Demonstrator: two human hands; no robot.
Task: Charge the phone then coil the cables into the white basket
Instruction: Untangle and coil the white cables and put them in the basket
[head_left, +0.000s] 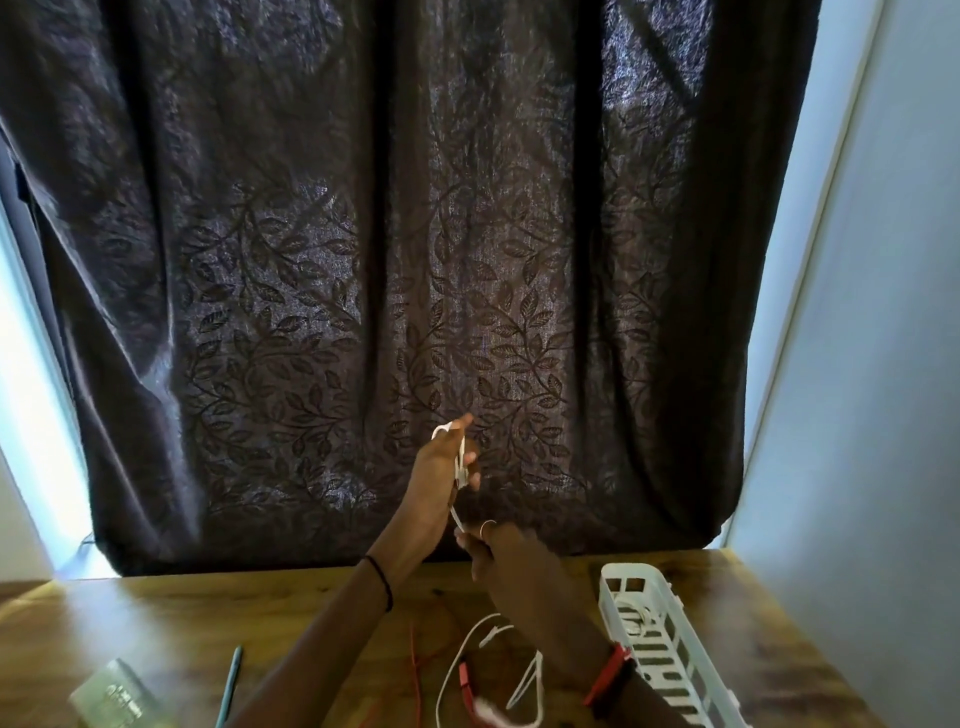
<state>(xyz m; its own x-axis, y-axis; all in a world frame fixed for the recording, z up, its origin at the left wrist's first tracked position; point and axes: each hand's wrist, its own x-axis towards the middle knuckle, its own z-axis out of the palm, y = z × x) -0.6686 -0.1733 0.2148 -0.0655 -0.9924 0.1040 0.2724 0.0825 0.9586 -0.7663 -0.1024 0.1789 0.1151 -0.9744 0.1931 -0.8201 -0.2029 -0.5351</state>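
My left hand (441, 467) is raised in front of the curtain, fingers closed around loops of a white cable (460, 462). A strand of that cable runs down to my right hand (493, 553), which pinches it just below. More white cable (467, 654) lies loose on the wooden table (156, 623), mixed with a red cable (415, 670) and a red plug. The white basket (660, 654) stands at the right of the table, with something white coiled inside. No phone can be made out for sure.
A dark leaf-patterned curtain (363, 260) hangs right behind the table. A teal pen (231, 686) and a small greenish box (117, 699) lie at the front left. A pale wall (883, 364) closes the right side.
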